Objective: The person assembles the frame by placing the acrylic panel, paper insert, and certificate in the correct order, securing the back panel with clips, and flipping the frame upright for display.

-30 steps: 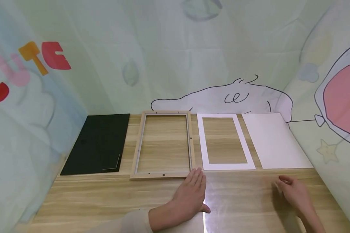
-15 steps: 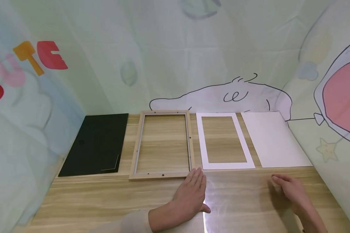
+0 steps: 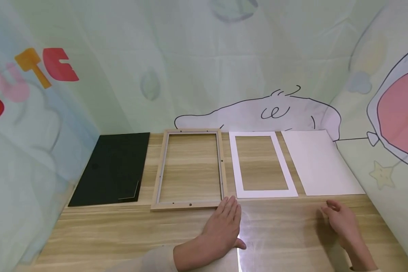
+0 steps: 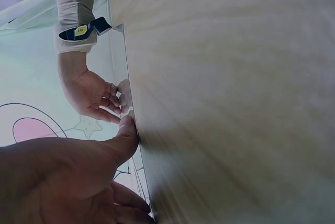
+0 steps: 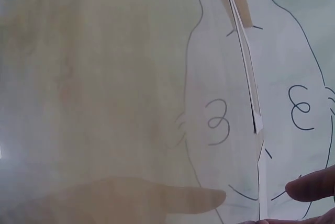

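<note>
My left hand (image 3: 222,228) rests on its side on the table, fingers straight and together, fingertips beside the front right corner of a wooden picture frame (image 3: 154,173). Along this hand runs the bright left edge of what looks like a clear glossy sheet (image 3: 258,234). Over to the right, my right hand (image 3: 343,223) rests with relaxed, slightly bent fingers, just in front of a white board (image 3: 326,166); nothing shows in its grasp. The left wrist view has both hands at table level. Part of the right hand (image 5: 314,187) appears in the right wrist view, with its reflection.
A white mat with a cut-out window (image 3: 268,193) lies between frame and white board. At the far left is a black backing board (image 3: 112,166) with a thin stand outline. Printed cloth walls (image 3: 190,75) close in the back and sides of the wooden table (image 3: 122,234).
The right hand shifts slightly left, then back right and a little away from me. My left hand stays in place, and the frame, mat and boards keep their places.
</note>
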`<state>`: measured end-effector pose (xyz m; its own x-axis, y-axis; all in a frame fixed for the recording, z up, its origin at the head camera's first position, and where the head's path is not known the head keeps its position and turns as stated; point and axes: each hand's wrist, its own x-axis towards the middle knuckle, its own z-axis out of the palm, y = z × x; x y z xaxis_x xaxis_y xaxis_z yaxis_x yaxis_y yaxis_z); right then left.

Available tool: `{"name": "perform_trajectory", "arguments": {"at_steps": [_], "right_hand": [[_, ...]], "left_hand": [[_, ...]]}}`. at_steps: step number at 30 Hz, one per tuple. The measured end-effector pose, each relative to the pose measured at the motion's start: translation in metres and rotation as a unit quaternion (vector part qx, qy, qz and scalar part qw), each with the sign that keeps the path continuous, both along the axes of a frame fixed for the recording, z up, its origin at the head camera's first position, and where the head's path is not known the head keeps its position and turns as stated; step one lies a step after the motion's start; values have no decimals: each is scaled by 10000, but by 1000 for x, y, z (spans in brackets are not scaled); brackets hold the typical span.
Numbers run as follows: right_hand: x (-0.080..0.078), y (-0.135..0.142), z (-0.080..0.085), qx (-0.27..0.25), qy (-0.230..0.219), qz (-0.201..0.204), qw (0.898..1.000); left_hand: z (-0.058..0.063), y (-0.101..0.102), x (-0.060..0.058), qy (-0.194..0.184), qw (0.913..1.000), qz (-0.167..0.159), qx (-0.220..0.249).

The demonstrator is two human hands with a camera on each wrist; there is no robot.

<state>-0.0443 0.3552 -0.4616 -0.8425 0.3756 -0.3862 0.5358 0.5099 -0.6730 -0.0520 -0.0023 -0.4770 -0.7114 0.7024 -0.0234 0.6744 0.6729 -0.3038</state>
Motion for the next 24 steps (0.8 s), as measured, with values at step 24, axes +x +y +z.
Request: {"name": "perform_trajectory", "arguments": {"at_steps": [24], "right_hand": [[1, 1, -2, 933, 258, 287, 9949]], "left_hand": [[0, 0, 2, 23, 10000, -4, -8]]}}
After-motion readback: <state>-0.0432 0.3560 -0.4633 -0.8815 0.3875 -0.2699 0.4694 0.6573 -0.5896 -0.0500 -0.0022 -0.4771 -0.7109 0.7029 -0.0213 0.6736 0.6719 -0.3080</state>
